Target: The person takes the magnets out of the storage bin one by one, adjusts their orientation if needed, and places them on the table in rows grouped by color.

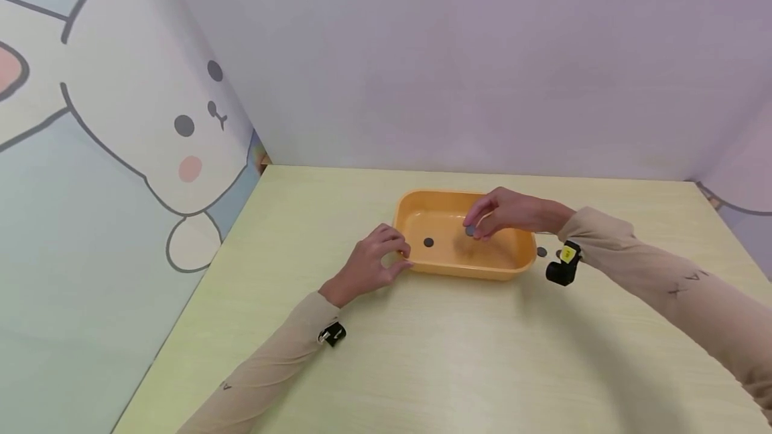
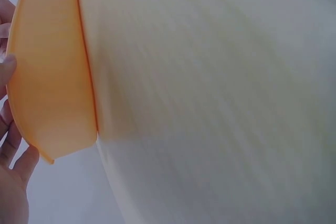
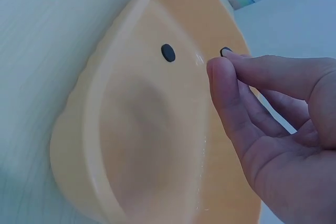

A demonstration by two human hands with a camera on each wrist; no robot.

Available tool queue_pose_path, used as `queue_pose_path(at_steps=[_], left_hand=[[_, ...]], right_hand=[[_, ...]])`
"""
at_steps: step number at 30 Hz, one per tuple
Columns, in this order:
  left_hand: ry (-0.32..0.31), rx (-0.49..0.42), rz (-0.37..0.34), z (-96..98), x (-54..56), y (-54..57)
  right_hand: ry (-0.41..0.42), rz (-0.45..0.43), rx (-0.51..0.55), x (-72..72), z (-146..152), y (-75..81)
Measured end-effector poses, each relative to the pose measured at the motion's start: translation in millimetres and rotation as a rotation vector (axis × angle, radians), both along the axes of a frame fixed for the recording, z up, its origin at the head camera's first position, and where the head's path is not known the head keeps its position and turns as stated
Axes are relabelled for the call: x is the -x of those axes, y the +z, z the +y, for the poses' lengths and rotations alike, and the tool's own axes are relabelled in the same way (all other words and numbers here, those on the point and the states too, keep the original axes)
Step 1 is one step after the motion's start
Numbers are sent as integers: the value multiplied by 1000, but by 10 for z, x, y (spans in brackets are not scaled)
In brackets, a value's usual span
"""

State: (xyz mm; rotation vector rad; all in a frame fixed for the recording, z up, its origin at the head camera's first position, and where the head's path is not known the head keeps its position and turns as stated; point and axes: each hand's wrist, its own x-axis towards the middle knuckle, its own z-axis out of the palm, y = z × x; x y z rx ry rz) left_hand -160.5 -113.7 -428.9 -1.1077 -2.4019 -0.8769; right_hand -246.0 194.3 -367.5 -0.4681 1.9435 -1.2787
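An orange plastic basin [image 1: 449, 272] sits on the table, with one small dark disc [image 1: 429, 242] lying on its floor toward the left. My left hand [image 1: 376, 260] grips the basin's left end, thumb and fingers at the rim; the left wrist view shows the thumb tip against the rim's corner. Over the basin's right half, my right hand [image 1: 503, 211] pinches a second dark disc [image 1: 470, 230] between thumb and fingertips. In the right wrist view only an edge of that disc [image 3: 226, 51] peeks out past the fingers.
More dark discs [image 1: 541, 252] lie on the table [image 1: 458, 353] just right of the basin, partly behind the right wrist's camera [image 1: 562, 270]. A pale wall [image 1: 434, 72] rises behind the table, and a rabbit-printed panel [image 1: 133, 99] borders its left side.
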Motion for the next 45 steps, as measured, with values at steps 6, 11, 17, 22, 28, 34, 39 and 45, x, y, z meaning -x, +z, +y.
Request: queue_pose_path(at_steps=[6, 11, 17, 22, 28, 34, 39, 45], left_hand=[[2, 3, 5, -2, -4, -9], [-2, -5, -1, 15, -8, -9], [-3, 3, -17, 26, -5, -12], [1, 11, -17, 23, -9, 3], [6, 15, -16, 29, -14, 39], [6, 11, -8, 30, -17, 50], [7, 13, -10, 25, -16, 34], [12, 15, -22, 26, -28, 31]], right_hand=[[-1, -5, 20, -70, 67, 64], [8, -1, 27, -136, 135, 89], [-1, 6, 31, -208, 230, 105], [0, 20, 27, -248, 329, 117], [-10, 40, 30, -299, 464, 139], [-35, 41, 18, -334, 592, 142], [-51, 36, 19, -379, 715, 163], [-63, 28, 20, -419, 835, 175]])
